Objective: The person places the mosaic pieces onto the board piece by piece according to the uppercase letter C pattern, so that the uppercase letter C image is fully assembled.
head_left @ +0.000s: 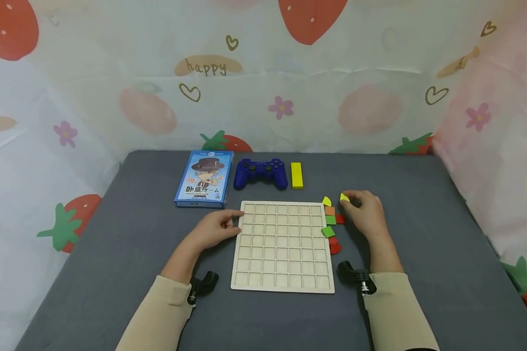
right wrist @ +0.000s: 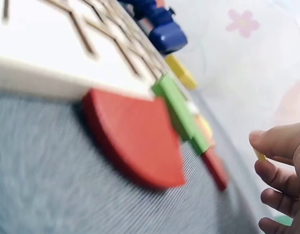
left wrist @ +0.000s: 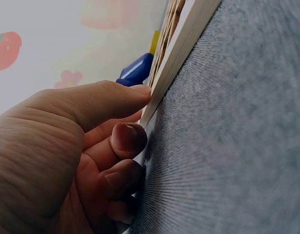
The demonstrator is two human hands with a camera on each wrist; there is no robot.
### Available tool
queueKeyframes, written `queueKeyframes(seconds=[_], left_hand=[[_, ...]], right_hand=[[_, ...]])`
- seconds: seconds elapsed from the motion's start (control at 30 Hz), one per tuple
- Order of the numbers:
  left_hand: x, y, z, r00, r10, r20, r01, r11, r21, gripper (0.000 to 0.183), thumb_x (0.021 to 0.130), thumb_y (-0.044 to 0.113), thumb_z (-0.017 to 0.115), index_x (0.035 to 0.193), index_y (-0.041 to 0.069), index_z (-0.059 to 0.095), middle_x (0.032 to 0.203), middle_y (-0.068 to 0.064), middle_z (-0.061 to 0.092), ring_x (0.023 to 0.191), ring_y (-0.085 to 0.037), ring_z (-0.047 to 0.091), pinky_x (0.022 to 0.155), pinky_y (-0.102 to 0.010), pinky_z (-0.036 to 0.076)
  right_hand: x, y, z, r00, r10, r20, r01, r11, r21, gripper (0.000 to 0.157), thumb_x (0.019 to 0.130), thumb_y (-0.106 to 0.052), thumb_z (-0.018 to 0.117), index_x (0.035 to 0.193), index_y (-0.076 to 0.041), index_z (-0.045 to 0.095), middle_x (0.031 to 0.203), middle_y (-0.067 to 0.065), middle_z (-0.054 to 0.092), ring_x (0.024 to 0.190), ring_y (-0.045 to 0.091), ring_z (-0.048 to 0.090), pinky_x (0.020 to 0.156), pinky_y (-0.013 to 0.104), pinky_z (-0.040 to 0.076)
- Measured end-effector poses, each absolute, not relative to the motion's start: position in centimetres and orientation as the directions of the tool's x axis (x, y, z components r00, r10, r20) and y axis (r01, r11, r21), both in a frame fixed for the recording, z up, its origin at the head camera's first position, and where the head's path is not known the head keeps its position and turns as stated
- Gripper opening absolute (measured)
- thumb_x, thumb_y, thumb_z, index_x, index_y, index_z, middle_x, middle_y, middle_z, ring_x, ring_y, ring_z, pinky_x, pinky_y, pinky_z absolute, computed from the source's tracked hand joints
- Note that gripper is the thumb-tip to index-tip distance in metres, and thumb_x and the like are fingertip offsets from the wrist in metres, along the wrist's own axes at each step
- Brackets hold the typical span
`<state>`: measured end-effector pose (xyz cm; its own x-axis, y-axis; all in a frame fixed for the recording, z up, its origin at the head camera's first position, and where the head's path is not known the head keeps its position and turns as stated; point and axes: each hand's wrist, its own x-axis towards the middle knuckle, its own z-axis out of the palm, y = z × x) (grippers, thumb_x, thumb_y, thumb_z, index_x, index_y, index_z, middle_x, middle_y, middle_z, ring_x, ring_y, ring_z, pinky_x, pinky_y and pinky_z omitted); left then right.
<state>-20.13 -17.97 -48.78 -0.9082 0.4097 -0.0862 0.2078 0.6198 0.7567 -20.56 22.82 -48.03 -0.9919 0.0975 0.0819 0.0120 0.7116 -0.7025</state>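
A pale wooden grid board (head_left: 280, 290) lies flat on the table. My left hand (head_left: 213, 229) touches its left edge near the far corner with thumb (left wrist: 116, 100) and index finger; the other fingers are bent. Beyond the board's far right corner, my right hand (head_left: 365, 213) pinches a small yellow piece (head_left: 344, 197) between thumb and fingertips, above the table. Along the board's right edge lie another yellow piece (head_left: 327, 201), an orange piece (head_left: 330, 210), green pieces (head_left: 328, 232) and red ones, including a rounded red piece (right wrist: 135, 139).
Behind the board are a blue game box (head_left: 205, 179), a dark blue game controller (head_left: 261, 174) and a yellow block (head_left: 296, 175). The grey table (head_left: 158, 312) meets a patterned cloth backdrop (head_left: 316, 87). Black wrist devices (head_left: 204, 285) sit by both sleeves.
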Motion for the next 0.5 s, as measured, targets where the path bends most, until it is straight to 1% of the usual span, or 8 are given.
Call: queueKeyframes(seconds=[0.03,0.17,0.37,0.5], left_hand=[[-20.1,-18.0,-48.8,-0.908,0.409,-0.087,0.205,0.618,0.759,0.047,0.095,0.016,0.074,0.14,0.007,0.064,0.072,0.0,0.053,0.06,-0.015,0.045,0.062,-0.033,0.038],[-20.1,-18.1,-48.9,-0.909,0.406,-0.091,0.198,0.615,0.764,0.047,0.095,0.017,0.074,0.14,0.008,0.064,0.073,0.0,0.054,0.06,-0.015,0.045,0.061,-0.033,0.037],[-20.1,-18.1,-48.9,-0.911,0.402,-0.091,0.195,0.615,0.764,0.047,0.094,0.017,0.074,0.139,0.007,0.064,0.073,0.0,0.054,0.061,-0.016,0.046,0.061,-0.034,0.038],[-20.2,-18.1,-48.9,-0.911,0.402,-0.093,0.193,0.614,0.766,0.047,0.094,0.016,0.074,0.139,0.007,0.064,0.073,0.0,0.054,0.06,-0.015,0.045,0.06,-0.033,0.038]], right_hand=[[-20.5,22.7,-47.7,-0.991,0.098,0.087,0.008,0.708,-0.707,0.037,0.102,-0.019,0.067,0.133,0.0,0.067,0.128,0.024,0.059,0.118,0.042,0.05,0.097,0.057,0.043],[-20.3,22.0,-46.5,-0.99,0.089,0.114,-0.019,0.701,-0.713,0.036,0.102,-0.02,0.067,0.133,-0.001,0.067,0.125,0.021,0.061,0.117,0.04,0.05,0.097,0.057,0.042],[-19.7,20.9,-44.7,-0.985,0.019,0.171,-0.112,0.683,-0.722,0.035,0.102,-0.019,0.067,0.133,-0.003,0.068,0.123,0.018,0.061,0.12,0.04,0.047,0.097,0.059,0.04],[-19.3,20.1,-43.8,-0.983,-0.018,0.184,-0.149,0.669,-0.729,0.034,0.102,-0.02,0.068,0.132,-0.005,0.069,0.124,0.016,0.06,0.123,0.038,0.046,0.097,0.058,0.039]])
